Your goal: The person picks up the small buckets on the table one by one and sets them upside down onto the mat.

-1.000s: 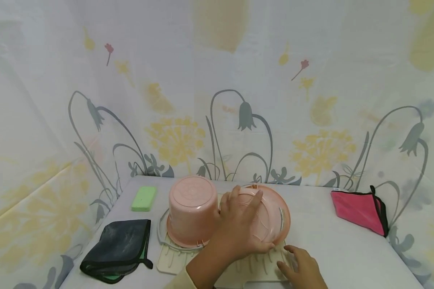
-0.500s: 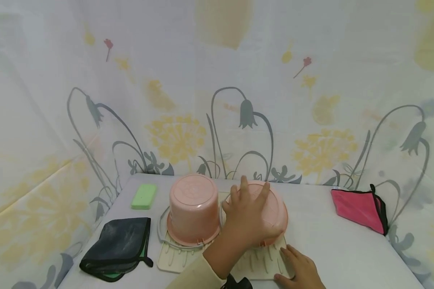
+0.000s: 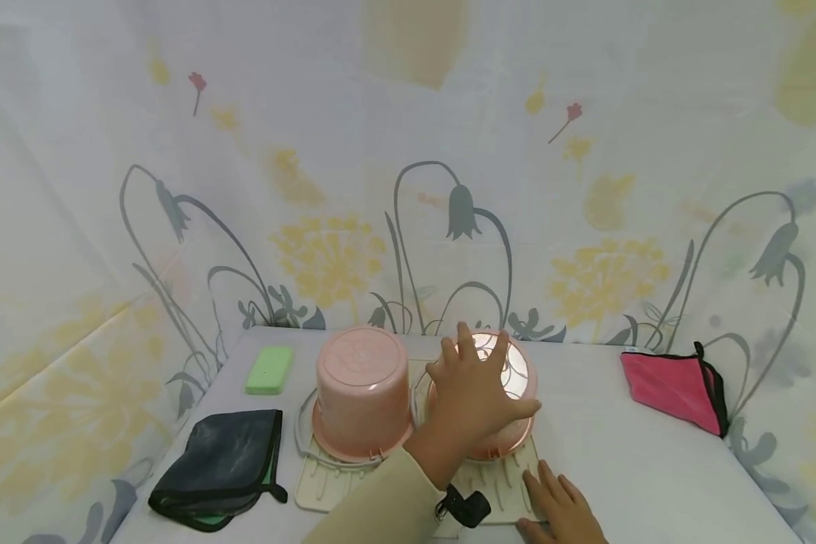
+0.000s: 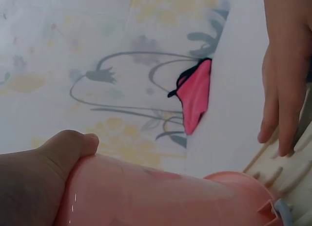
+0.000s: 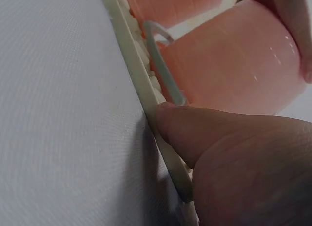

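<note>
Two pink plastic buckets stand upside down side by side on a cream ridged mat (image 3: 499,480). My left hand (image 3: 472,397) spans the upturned base of the right bucket (image 3: 515,374), gripping it with spread fingers and thumb; the left wrist view shows the thumb against the edge of this bucket (image 4: 146,194). The left bucket (image 3: 363,385) has its grey handle (image 3: 304,427) lying around its rim. My right hand (image 3: 561,506) rests at the mat's near right corner with fingers extended. In the right wrist view its thumb (image 5: 195,131) touches the mat's edge (image 5: 141,84).
A folded dark cloth (image 3: 221,465) with black edging lies at the left, with a light green sponge-like block (image 3: 269,370) behind it. A pink cloth (image 3: 673,385) is at the far right. Patterned curtain (image 3: 408,151) closes off the back of the white table (image 3: 653,476).
The right bucket has gone from tilted to upside down on the mat, with my left hand shifting across its base. My right hand has come to the mat's near right corner, its fingers straighter.
</note>
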### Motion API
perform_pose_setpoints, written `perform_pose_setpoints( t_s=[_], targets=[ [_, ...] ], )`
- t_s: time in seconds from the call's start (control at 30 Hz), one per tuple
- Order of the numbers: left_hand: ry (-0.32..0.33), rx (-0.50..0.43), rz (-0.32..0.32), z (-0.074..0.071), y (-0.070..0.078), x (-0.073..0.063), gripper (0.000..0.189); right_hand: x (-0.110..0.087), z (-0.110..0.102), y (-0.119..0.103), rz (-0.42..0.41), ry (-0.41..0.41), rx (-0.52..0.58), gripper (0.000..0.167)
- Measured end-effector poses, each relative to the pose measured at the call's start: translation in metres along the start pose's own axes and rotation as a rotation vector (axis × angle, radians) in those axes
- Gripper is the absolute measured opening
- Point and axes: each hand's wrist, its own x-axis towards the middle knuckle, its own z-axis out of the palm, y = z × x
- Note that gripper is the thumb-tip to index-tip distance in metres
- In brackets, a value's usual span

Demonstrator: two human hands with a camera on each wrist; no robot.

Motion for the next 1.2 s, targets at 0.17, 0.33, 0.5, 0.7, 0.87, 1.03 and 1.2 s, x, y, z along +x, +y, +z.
perform_pose_setpoints(
  t_s=[0.17,0.33,0.5,0.7,0.87,1.03,1.2],
  targets=[
    [-0.031,0.01,-0.051,0.003,0.006,0.013,0.112,-0.001,0.003,-0.001,-0.006,0.027,0.044,0.069],
    [-0.049,0.052,-0.09,0.011,0.006,0.025,0.106,0.0,0.0,-0.004,0.025,-0.023,0.08,0.069],
    [-0.068,0.056,-0.093,0.014,0.004,0.031,0.105,0.003,-0.008,-0.006,0.069,-0.101,0.112,0.071],
    [-0.094,0.041,-0.091,0.01,0.002,0.034,0.104,0.006,-0.014,-0.008,0.101,-0.169,0.168,0.075],
    [-0.13,0.044,-0.072,0.01,0.001,0.036,0.102,0.007,-0.017,-0.008,0.159,-0.229,0.203,0.079],
    [-0.156,0.043,-0.052,0.005,0.003,0.036,0.098,0.006,-0.019,-0.006,0.174,-0.241,0.216,0.078],
    [-0.179,0.033,-0.06,0.005,0.007,0.038,0.098,0.005,-0.019,-0.004,0.178,-0.244,0.208,0.077]
  ],
)
